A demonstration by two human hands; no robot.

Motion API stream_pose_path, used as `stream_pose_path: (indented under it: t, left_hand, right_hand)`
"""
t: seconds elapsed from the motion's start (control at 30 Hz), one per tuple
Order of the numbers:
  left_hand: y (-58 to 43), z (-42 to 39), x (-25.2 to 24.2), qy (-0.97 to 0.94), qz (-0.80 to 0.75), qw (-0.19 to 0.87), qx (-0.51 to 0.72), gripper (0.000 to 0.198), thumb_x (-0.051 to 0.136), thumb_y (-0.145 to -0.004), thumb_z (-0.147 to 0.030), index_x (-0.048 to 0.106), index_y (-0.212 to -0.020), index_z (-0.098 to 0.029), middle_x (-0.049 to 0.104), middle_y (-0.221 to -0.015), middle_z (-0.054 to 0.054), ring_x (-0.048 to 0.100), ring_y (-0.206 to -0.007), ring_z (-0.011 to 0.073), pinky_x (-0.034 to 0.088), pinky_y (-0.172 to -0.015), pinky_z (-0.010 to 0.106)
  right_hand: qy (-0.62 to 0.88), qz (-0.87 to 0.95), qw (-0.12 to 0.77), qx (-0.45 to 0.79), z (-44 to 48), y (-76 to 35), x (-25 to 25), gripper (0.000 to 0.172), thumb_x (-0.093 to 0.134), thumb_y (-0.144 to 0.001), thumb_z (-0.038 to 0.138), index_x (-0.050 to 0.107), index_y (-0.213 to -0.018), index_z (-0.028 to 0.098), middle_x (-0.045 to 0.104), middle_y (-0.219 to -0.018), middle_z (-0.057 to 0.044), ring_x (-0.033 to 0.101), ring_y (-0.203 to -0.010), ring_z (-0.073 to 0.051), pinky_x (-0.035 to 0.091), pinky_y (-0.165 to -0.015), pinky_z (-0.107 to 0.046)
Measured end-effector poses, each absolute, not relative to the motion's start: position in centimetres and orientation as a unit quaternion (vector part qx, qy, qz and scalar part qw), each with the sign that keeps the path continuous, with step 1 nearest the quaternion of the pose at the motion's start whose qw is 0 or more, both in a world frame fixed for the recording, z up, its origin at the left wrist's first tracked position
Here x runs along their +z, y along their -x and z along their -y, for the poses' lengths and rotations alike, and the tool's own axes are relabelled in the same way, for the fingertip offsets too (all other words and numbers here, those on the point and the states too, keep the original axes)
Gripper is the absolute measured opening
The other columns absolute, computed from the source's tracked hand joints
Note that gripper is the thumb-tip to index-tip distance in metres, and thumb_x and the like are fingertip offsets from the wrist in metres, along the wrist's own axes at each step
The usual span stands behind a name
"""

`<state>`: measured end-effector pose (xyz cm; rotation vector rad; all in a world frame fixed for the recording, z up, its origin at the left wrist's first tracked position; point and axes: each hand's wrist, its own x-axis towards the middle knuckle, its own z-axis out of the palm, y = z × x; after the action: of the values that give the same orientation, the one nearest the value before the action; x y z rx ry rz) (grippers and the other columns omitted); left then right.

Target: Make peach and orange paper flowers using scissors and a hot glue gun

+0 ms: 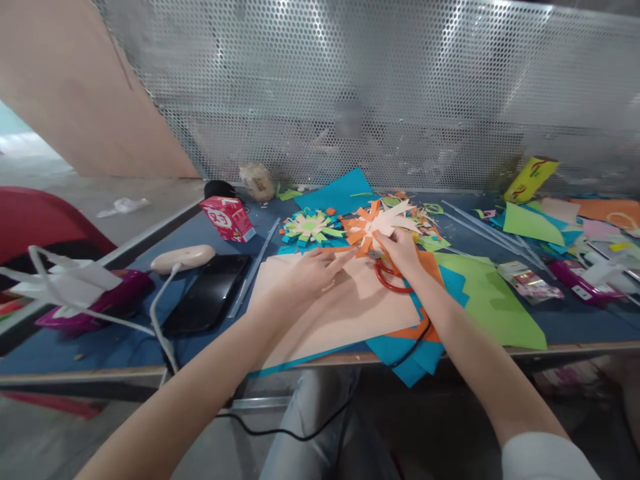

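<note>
My right hand is closed at the centre of an orange and pale peach paper flower, with thumb and fingers pinched on it. Red-handled scissors lie just below that hand, their blades partly hidden. My left hand rests over a large pale peach sheet, fingers stretched toward the flower's lower left edge. It holds nothing that I can see. Behind it, a green, cream and blue paper flower lies on the table. Orange and blue sheets stick out from under the peach one.
A green sheet lies to the right. Paper scraps are heaped behind the flowers. At left are a black phone, a white corded device and a pink box. A perforated metal panel backs the table.
</note>
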<state>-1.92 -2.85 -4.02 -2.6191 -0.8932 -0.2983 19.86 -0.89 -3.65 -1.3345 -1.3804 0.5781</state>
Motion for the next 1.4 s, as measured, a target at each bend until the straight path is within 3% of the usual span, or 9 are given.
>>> stream_pose_path:
  t: [0.43,0.63,0.7,0.83,1.0,1.13,1.23,1.3,1.4]
  left_hand:
    - [2.0,2.1,-4.6,0.926,0.291,0.174,-0.165,0.04,0.043,-0.086,-0.016,0.05,-0.125,-0.014,0.069,-0.089,0.013,0.064,-0.087,0.0221,0.049,-0.077,0.034]
    - [1.1,5.5,-3.3,0.882,0.327,-0.01,-0.34,0.031,0.045,-0.087,-0.022,0.051,-0.117,-0.02,0.068,-0.087,0.004,0.063,-0.082,0.0161,0.051,-0.073,0.028]
    - [-0.2,8.1,-3.0,0.907,0.271,-0.065,-0.316,0.018,0.044,-0.088,-0.021,0.058,-0.1,-0.019,0.066,-0.081,0.003,0.062,-0.073,0.0134,0.05,-0.065,0.023]
    - [-2.9,13.0,-2.5,0.96,0.08,-0.118,-0.242,0.025,0.041,-0.091,-0.023,0.055,-0.111,-0.016,0.068,-0.093,0.009,0.062,-0.088,0.0152,0.049,-0.079,0.024]
    - [-5.1,15.0,-1.7,0.968,-0.012,-0.192,-0.16,0.026,0.041,-0.09,-0.02,0.053,-0.113,-0.018,0.069,-0.093,0.006,0.062,-0.083,0.0138,0.048,-0.081,0.025]
    - [-5.3,12.9,-1.2,0.934,0.039,-0.203,-0.29,0.042,0.057,-0.081,-0.028,0.048,-0.121,-0.018,0.059,-0.12,0.014,0.05,-0.117,0.0232,0.039,-0.101,0.039]
    - [-4.6,9.3,-1.2,0.823,0.19,-0.306,-0.438,0.024,0.051,-0.084,-0.04,0.057,-0.094,-0.019,0.065,-0.085,0.008,0.061,-0.08,0.0183,0.049,-0.078,0.035]
    - [-4.1,6.4,-1.2,0.695,0.314,-0.34,-0.55,0.024,0.05,-0.085,-0.041,0.054,-0.075,-0.02,0.056,-0.064,0.001,0.054,-0.064,0.0136,0.046,-0.069,0.03]
    - [-3.7,2.7,-1.2,0.502,0.362,-0.451,-0.643,0.038,0.077,-0.061,-0.035,0.053,-0.088,-0.022,0.06,-0.088,0.001,0.056,-0.078,0.0133,0.044,-0.065,0.024]
  right_hand:
    - [0.566,0.572,0.545,0.238,0.4,-20.8,-3.2,0.03,0.057,-0.065,0.042,0.041,-0.051,0.021,0.043,-0.051,0.004,0.038,-0.054,-0.011,0.029,-0.053,-0.025]
    - [0.553,0.574,0.555,0.236,0.7,-21.0,-2.6,0.031,0.054,-0.067,0.045,0.042,-0.053,0.02,0.044,-0.053,0.004,0.038,-0.054,-0.011,0.03,-0.052,-0.024]
    - [0.543,0.581,0.559,0.235,1.0,-20.9,-2.2,0.029,0.054,-0.067,0.045,0.044,-0.055,0.02,0.045,-0.054,0.003,0.039,-0.055,-0.011,0.031,-0.052,-0.024]
    - [0.529,0.594,0.562,0.226,1.1,-20.9,-1.9,0.029,0.055,-0.068,0.045,0.046,-0.057,0.019,0.047,-0.055,0.003,0.04,-0.056,-0.012,0.032,-0.054,-0.025]
    - [0.505,0.603,0.571,0.236,0.9,-21.0,-2.3,0.028,0.056,-0.069,0.045,0.05,-0.062,0.019,0.05,-0.061,0.002,0.045,-0.06,-0.012,0.036,-0.059,-0.025]
    - [0.46,0.572,0.611,0.294,1.1,-20.8,-2.1,0.028,0.06,-0.067,0.045,0.051,-0.067,0.019,0.05,-0.058,0.004,0.044,-0.054,-0.01,0.037,-0.055,-0.024]
    - [0.428,0.536,0.629,0.366,1.4,-20.7,-1.8,0.031,0.063,-0.066,0.047,0.049,-0.07,0.02,0.046,-0.051,0.007,0.041,-0.045,-0.008,0.033,-0.045,-0.023]
    - [0.414,0.518,0.636,0.393,1.6,-20.7,-1.6,0.034,0.066,-0.062,0.048,0.05,-0.072,0.02,0.049,-0.052,0.006,0.044,-0.044,-0.008,0.031,-0.041,-0.022]
    - [0.401,0.519,0.627,0.421,1.8,-20.5,-1.5,0.037,0.071,-0.057,0.048,0.053,-0.072,0.019,0.053,-0.057,0.005,0.048,-0.047,-0.008,0.033,-0.042,-0.022]
